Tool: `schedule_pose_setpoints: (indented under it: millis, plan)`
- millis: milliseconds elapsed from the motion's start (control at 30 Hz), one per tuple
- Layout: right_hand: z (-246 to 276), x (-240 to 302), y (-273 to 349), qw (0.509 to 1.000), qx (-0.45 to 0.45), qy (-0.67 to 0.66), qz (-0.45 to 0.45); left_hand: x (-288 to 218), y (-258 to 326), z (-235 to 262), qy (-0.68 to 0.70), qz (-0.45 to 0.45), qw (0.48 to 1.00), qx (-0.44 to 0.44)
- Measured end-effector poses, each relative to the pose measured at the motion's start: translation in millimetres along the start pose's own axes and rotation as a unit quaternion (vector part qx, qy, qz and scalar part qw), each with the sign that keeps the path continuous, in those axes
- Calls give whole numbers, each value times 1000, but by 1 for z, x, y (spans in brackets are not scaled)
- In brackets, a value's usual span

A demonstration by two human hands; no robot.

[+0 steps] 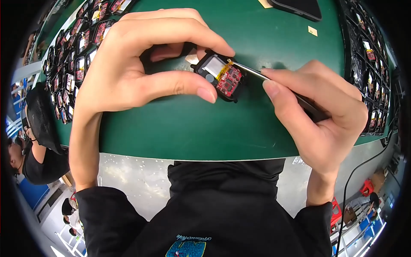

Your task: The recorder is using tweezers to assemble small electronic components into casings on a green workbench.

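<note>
My left hand point(141, 60) pinches a small black device housing point(231, 97) between thumb and fingers, tilted above the green table. Inside the housing lie a silver battery cell point(212, 66), a strip of yellow tape point(223, 71) and a red circuit board point(230, 81). My right hand point(321, 103) grips metal tweezers point(252, 71) like a pen. Their tips meet the housing at the upper end of the yellow tape; whether they clasp anything there is too small to tell.
The green table point(184, 132) ends in a pale front edge near my body. Many similar open housings fill trays at left point(68, 81) and right point(371, 81). A black phone-like slab point(299, 7) and a small yellow label point(312, 31) lie at the back. Another person point(40, 158) sits at left.
</note>
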State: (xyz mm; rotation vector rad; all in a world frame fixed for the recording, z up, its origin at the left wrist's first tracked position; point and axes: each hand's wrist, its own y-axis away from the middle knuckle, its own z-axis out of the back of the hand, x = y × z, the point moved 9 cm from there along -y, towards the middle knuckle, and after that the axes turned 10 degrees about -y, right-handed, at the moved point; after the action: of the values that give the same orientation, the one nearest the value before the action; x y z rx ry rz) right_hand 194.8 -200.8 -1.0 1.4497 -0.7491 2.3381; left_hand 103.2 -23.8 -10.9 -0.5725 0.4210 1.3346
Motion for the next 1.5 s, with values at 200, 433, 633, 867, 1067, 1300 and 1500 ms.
schedule_pose_setpoints:
  millis: [200,433,633,867,1067,1300,1500]
  plan:
    - [0,-3,1,1000,11,2,0,1,1,-1,-16,-6,1000,18]
    - [0,-2,1,1000,7,-4,-1,-1,1,-2,-27,-7,999,19]
    - [0,-3,1,1000,6,-4,-5,-2,2,-1,-28,-9,999,17]
    - [-2,0,0,1000,-4,-5,17,-7,-1,-1,-39,-41,998,3]
    - [-3,3,2,999,6,31,43,-11,-3,-2,-55,-50,997,15]
    - [-4,7,5,998,8,37,56,-11,-2,-4,-49,-32,998,14]
    - [-3,6,6,997,0,48,57,-13,-6,-5,-44,-47,998,25]
